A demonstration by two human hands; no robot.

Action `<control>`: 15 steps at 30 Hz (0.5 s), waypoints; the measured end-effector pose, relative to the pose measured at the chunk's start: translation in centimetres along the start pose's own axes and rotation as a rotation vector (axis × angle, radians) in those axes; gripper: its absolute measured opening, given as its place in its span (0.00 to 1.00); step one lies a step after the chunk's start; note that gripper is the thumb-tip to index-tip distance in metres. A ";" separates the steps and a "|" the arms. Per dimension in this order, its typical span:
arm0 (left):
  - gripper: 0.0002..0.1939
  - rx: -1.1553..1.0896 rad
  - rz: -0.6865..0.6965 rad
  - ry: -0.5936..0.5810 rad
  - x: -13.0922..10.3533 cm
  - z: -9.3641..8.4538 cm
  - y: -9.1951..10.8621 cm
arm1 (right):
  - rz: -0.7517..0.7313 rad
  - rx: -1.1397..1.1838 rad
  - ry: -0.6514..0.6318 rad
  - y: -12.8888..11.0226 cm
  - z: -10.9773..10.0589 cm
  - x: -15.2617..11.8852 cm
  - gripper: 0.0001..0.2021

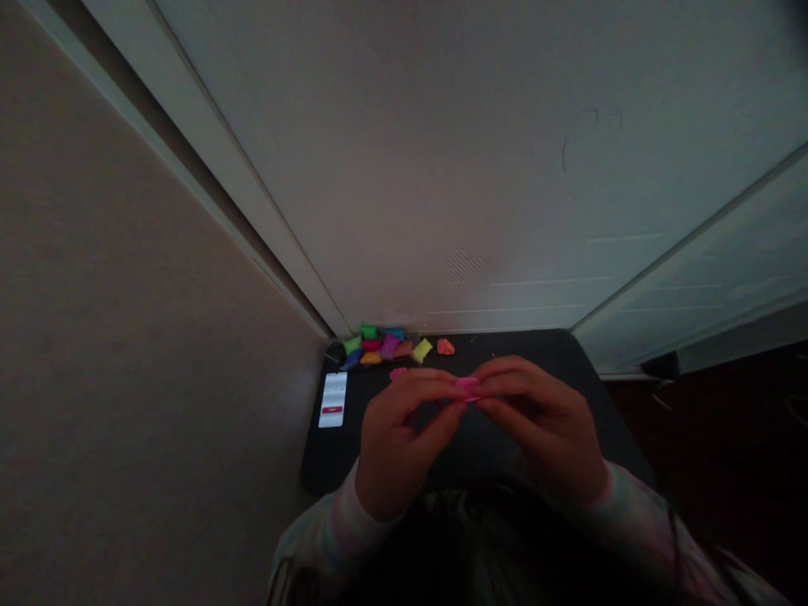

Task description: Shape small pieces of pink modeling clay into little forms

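Between the fingertips of both hands is a small, flattened piece of pink modelling clay (468, 388). My left hand (404, 433) pinches it from the left with thumb and fingers closed on it. From the other side, my right hand (550, 425) grips the same piece in a like pinch. Just beyond my left fingers, another pink lump (397, 373) lies on the black table (359, 446), partly hidden by that hand. An orange-pink crumpled piece (445, 347) rests farther back.
Several small colourful packets (390, 346) are heaped at the table's back left corner, beside a dark round object (334, 352). A lit phone (332, 400) lies at the left edge. A white panel (404, 210) rises behind the table, and a wall (157, 353) borders its left.
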State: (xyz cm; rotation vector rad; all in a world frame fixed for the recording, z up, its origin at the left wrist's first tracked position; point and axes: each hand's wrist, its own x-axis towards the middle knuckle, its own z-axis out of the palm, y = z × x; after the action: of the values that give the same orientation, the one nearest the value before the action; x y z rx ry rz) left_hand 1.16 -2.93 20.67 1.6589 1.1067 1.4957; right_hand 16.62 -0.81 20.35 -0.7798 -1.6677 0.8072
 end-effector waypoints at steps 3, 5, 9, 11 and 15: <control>0.09 0.002 -0.013 -0.009 0.1 -0.1 0.2 | 0.009 -0.009 0.001 0.0 0.0 0.0 0.08; 0.08 -0.015 -0.033 -0.007 0.2 -0.1 0.3 | 0.002 -0.018 -0.009 0.0 0.1 0.0 0.08; 0.09 -0.105 -0.093 0.020 0.2 0.0 0.3 | -0.008 0.005 -0.016 0.2 0.3 -0.2 0.08; 0.08 -0.121 -0.133 0.035 0.1 0.1 0.3 | 0.022 0.026 -0.001 0.4 0.4 -0.5 0.07; 0.06 -0.054 -0.188 0.067 -0.3 0.2 0.2 | 0.072 0.038 0.025 0.5 0.5 -0.8 0.08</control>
State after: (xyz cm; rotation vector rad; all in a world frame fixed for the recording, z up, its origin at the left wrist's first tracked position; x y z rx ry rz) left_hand 1.41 -3.28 20.71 1.4351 1.2118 1.4562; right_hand 16.37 -1.26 19.36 -0.8238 -1.6053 0.8730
